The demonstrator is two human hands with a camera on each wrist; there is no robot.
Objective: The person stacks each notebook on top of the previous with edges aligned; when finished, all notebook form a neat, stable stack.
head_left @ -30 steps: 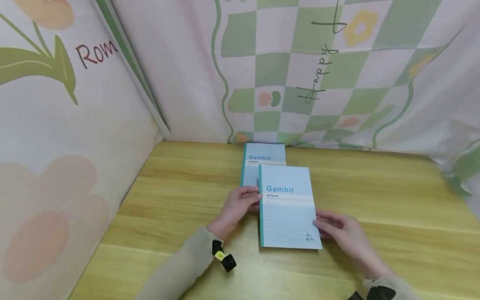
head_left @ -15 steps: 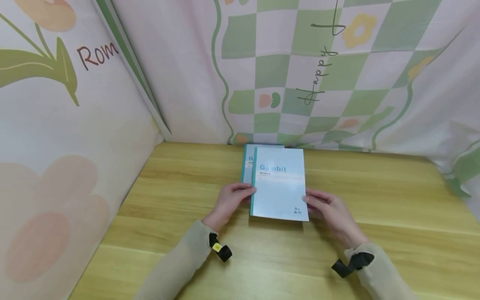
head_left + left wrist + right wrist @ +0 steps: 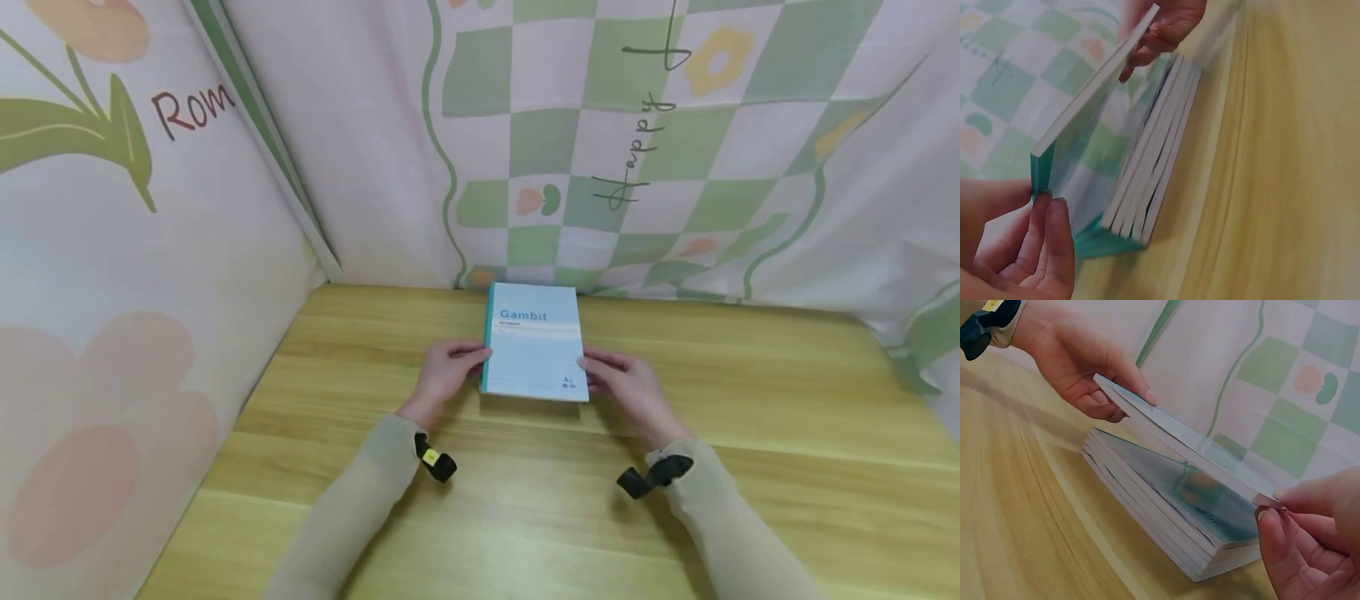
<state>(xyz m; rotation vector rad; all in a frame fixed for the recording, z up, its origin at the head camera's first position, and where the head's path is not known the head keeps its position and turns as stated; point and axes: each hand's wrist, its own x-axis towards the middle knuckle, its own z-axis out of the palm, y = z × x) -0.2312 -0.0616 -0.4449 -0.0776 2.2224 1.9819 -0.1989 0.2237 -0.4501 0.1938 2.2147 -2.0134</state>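
Observation:
Both hands hold a light blue "Gambit" notebook (image 3: 534, 346) with a teal spine. My left hand (image 3: 444, 379) pinches its spine edge between thumb and fingers, and my right hand (image 3: 630, 392) pinches the opposite edge. Below it, a stack of several similar notebooks (image 3: 1150, 162) lies on the table, seen in both wrist views. In the right wrist view the held notebook (image 3: 1179, 434) is tilted above the stack (image 3: 1154, 512), with a gap between them. From the head view the held notebook covers the stack almost wholly.
The wooden table (image 3: 525, 508) extends to both sides and toward the person. At its back edge hangs a green and white checkered curtain (image 3: 547, 142), close behind the notebooks. A pale flower-printed panel (image 3: 165, 275) borders the table on the left.
Both hands have carried the notebook away from the person and slightly left. It now lies over the stack at the back, which showed partly behind it before.

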